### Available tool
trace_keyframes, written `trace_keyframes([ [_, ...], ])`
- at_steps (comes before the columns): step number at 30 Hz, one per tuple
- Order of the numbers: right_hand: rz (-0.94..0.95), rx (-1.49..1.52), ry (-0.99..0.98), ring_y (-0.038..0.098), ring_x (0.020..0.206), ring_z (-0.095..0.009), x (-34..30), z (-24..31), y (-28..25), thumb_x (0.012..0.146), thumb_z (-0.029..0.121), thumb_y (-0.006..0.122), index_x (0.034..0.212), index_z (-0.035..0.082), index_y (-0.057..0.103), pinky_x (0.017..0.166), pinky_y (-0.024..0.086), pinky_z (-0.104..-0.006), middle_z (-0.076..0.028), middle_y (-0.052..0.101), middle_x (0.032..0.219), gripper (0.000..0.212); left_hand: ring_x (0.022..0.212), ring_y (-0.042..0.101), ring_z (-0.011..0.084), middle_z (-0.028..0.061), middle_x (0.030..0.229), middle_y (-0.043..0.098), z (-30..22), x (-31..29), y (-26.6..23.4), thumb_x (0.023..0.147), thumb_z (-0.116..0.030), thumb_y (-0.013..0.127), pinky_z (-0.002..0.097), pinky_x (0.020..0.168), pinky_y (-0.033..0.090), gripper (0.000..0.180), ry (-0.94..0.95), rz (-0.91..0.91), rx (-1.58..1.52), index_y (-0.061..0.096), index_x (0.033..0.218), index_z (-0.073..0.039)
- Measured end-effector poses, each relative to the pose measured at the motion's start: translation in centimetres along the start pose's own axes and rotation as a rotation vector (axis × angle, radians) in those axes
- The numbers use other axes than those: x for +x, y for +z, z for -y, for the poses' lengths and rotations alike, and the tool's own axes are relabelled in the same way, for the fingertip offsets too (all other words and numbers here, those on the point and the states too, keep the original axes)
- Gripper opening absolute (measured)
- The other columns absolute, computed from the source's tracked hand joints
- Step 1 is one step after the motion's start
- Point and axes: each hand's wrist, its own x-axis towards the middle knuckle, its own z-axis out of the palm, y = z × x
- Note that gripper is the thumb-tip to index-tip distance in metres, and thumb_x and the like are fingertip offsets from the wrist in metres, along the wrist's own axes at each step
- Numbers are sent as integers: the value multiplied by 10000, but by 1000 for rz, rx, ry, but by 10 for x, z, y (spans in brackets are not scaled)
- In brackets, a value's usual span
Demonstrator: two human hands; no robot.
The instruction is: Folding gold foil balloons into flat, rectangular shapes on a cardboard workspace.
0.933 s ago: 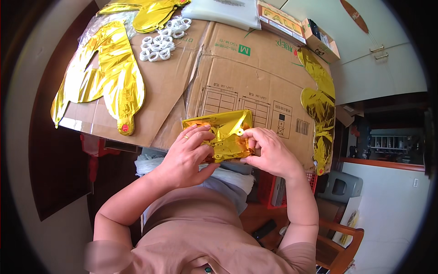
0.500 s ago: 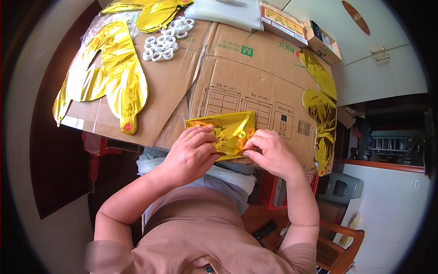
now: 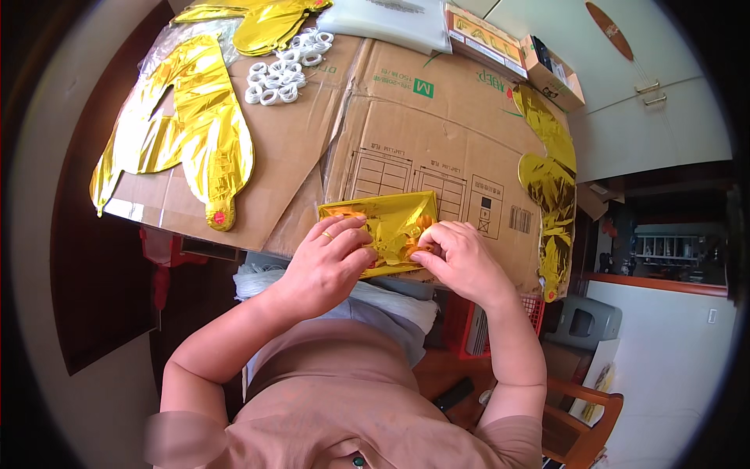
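Note:
A gold foil balloon (image 3: 391,209), folded into a rough rectangle, lies at the near edge of the cardboard-covered table. My left hand (image 3: 332,252) is on its left end, with bent fingers gripping the foil; the fingertips are partly hidden. At its right end my right hand (image 3: 459,258) pinches the foil between thumb and forefinger. The foil between my hands is crumpled and reflects them in orange. Both forearms come up from the lower edge.
Flat gold foil balloons (image 3: 191,102) lie at the left, with another (image 3: 551,184) along the right edge. White ribbon coils (image 3: 273,82) sit at the far left. Clear plastic bags (image 3: 383,19) and a small open carton (image 3: 551,74) stand at the back.
My right thumb and fingers have shifted slightly on the foil, and the crumpled part beneath them has changed shape. The left hand stays almost in place.

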Motion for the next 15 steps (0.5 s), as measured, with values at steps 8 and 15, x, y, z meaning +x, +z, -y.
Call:
trace_keyframes([
  [8,-364,-302,-154,563,852,-275,-10,14,23,787,209,817,962,103,583,781,415,-420,-58,554,902,311,1156,616,282,83,1088,610,3,-4,-4,788,-132,658,491,1044,466,240,196,70,119,689,1018,-70],
  [15,-527,-478,-285,579,912,-273,-27,17,54,771,117,809,1031,84,672,837,456,-425,-73,591,999,296,1139,600,292,115,1065,595,8,-8,-3,789,-164,648,508,1066,453,327,250,101,102,673,1074,-5],
])
